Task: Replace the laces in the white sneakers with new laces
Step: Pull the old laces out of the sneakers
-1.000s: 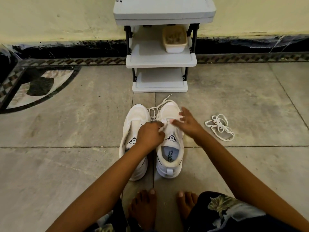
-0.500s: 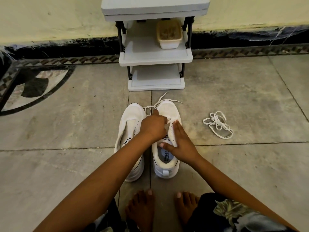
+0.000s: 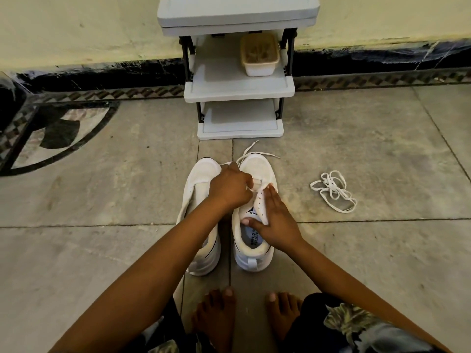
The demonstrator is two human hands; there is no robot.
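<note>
Grey stone tiles [image 3: 102, 250] cover the floor, and a pale yellow wall [image 3: 76, 26] with a dark strip along its bottom stands at the far side. At 12 o'clock a small grey shelf rack [image 3: 238, 87] stands against that wall, and a plastic tub [image 3: 260, 54] with something brown inside sits on its middle shelf. Two white sneakers stand side by side in the middle of the floor, toes pointing at the rack. The left sneaker [image 3: 201, 225] is partly hidden under the person's arm. The right sneaker [image 3: 254, 240] is the one being worked on (you can read blue letters on its inner sole). The left hand [image 3: 229, 188] reaches across to the front of the right sneaker, with its fingers curled tight and pinching a lace [image 3: 251, 152] near the eyelets. The loose ends of that lace trail off past the toe, toward 12 o'clock. The right hand [image 3: 274, 225] rests on the right sneaker's side flap, with the thumb at the shoe's mouth and the fingers laid flat, pressing the flap rather than closing round it. At 3 o'clock from the sneakers, well apart from them, a loose white lace [image 3: 334, 191] lies in a tangle on the tiles. Two bare feet [image 3: 249, 317] show at 6 o'clock, just near the heels of the sneakers.
</note>
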